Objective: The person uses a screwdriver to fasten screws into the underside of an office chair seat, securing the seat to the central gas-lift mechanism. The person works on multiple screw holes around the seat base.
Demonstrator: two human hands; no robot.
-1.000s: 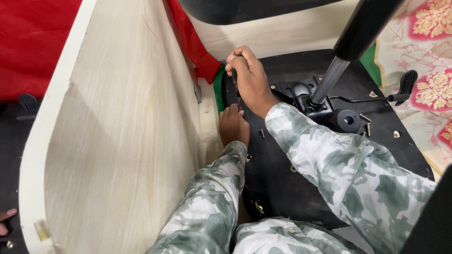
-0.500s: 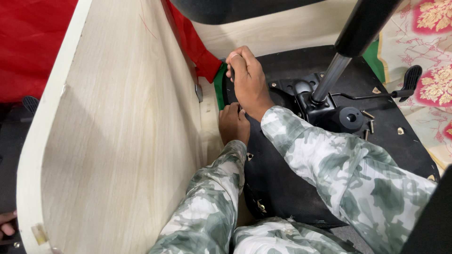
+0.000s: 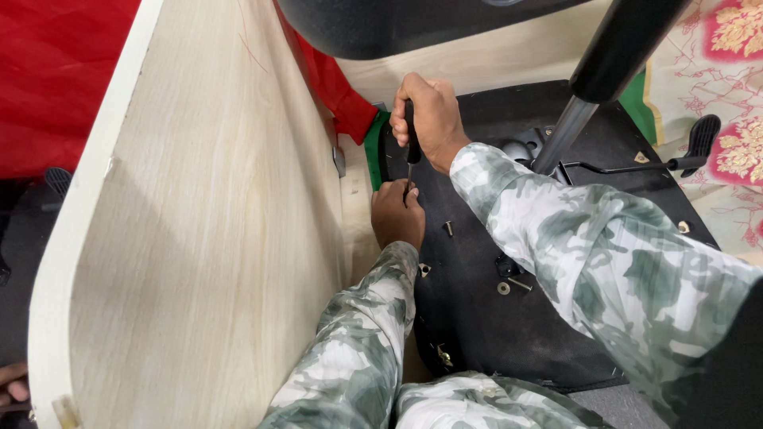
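The right hand (image 3: 431, 119) is clenched around the black handle of a screwdriver (image 3: 412, 147), held upright with its tip pointing down at the black seat base (image 3: 509, 318). The left hand (image 3: 397, 214) is closed at the tip, fingers pinched around the shaft just beside the pale wooden panel (image 3: 207, 238). Loose screws (image 3: 449, 228) lie on the base near the hands; the lever (image 3: 636, 165) and chair post (image 3: 604, 71) stand to the right.

One screwdriver (image 3: 412, 151), two hands, one pale wooden panel (image 3: 199, 238).
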